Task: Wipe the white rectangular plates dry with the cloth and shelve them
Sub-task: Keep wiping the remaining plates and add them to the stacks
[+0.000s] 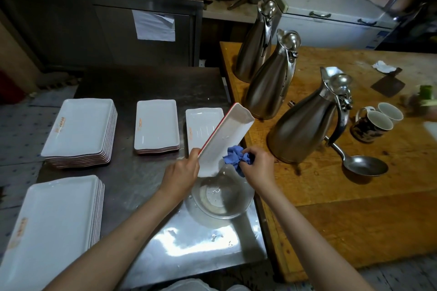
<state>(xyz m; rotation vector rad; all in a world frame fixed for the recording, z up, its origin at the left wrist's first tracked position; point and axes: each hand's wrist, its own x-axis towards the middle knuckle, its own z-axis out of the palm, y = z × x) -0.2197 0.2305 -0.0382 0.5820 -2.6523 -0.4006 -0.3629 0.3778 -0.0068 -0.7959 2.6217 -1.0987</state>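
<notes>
My left hand (pixel 181 173) grips the near end of a white rectangular plate (pixel 227 136) with a red rim, tilted up on edge above a clear glass bowl (pixel 221 198). My right hand (pixel 256 164) holds a crumpled blue cloth (pixel 233 157) against the plate's lower face. Another wet white plate (pixel 202 129) lies flat behind the held one. Stacks of white rectangular plates stand on the steel table: a small stack (pixel 156 124) in the middle, a taller stack (pixel 80 131) at far left, a large stack (pixel 52 227) at near left.
Three steel jugs (pixel 305 130) stand on the wooden table (pixel 354 196) to the right, with two mugs (pixel 376 123), a metal ladle (pixel 364 165) and a cleaver (pixel 387 84). A steel cabinet (pixel 142 30) stands behind. Water pools on the steel table (pixel 142 184).
</notes>
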